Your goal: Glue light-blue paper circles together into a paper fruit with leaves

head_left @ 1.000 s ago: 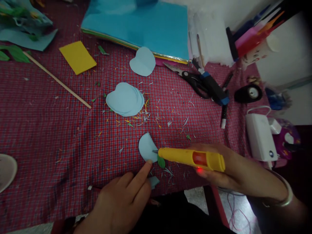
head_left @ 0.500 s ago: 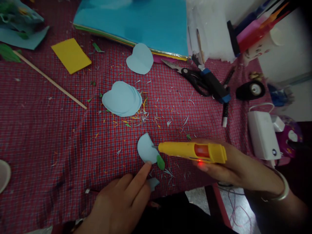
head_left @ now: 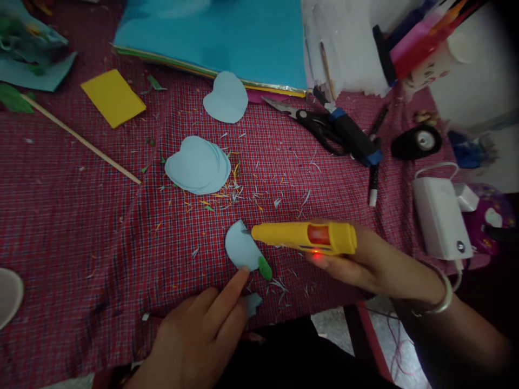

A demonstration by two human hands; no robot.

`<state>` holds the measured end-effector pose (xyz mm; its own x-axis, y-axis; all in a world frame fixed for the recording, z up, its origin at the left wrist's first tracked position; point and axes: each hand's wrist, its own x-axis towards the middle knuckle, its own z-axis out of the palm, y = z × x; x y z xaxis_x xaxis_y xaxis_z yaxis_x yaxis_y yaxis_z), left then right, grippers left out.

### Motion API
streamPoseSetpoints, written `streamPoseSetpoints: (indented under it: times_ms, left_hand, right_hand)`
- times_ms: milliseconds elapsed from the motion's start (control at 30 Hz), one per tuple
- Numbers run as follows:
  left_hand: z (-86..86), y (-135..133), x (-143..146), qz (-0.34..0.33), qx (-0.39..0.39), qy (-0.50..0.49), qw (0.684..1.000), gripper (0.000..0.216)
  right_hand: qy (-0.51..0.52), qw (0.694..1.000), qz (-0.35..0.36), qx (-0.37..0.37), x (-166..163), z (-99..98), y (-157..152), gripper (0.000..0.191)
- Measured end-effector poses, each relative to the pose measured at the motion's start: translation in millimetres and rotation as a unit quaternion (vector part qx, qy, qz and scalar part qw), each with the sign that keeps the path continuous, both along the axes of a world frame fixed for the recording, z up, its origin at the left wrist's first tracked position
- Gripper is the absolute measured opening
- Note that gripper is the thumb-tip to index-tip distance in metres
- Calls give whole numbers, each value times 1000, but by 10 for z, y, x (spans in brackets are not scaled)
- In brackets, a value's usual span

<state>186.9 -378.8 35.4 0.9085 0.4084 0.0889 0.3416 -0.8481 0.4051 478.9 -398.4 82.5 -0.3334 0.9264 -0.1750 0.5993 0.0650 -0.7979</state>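
1. Head view: the pale-blue paper piece lies on the cloth-covered worktop.
2. The left hand, loose and unclenched, touches the paper piece's near edge with its index fingertip.
3. The right hand grasps a yellow glue gun, nozzle at the paper piece's right edge.
4. Beyond the paper piece lies a petal stack.

A plain, rounded bangle with a pale silvery sheen circles the wrist of the right hand; dark, nearly black clothing shows at the near edge, its details lost in shadow.
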Motion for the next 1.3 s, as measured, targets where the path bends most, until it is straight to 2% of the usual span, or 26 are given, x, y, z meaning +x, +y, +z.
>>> streamPoseSetpoints:
  times_ms: [300,600,700,867,1067,1200,1300]
  left_hand:
    - [11,22,48,4,11,2,1000,34]
    - [44,40,79,13,13,-16,1000,21]
    - [30,37,62,15,20,-21,999,20]
    - [6,30,50,12,34,-31,999,23]
    - [11,22,56,10,18,-31,999,20]
    - [-1,29,67,3,26,-39,999,24]
    - [-4,38,77,7,23,-35,999,25]
  right_hand:
    - [18,999,1,36,-27,-83,49,17]
    - [6,999,35,-36,72,66,-89,15]
    - [27,998,38,-39,93,94,-150,7]
    - [4,999,39,-23,65,104,-205,15]
    - [1,999,21,-31,-57,107,-138,21]
    - [5,999,28,-44,-124,108,-63,15]
    - [-2,1000,16,-25,-156,84,-26,12]
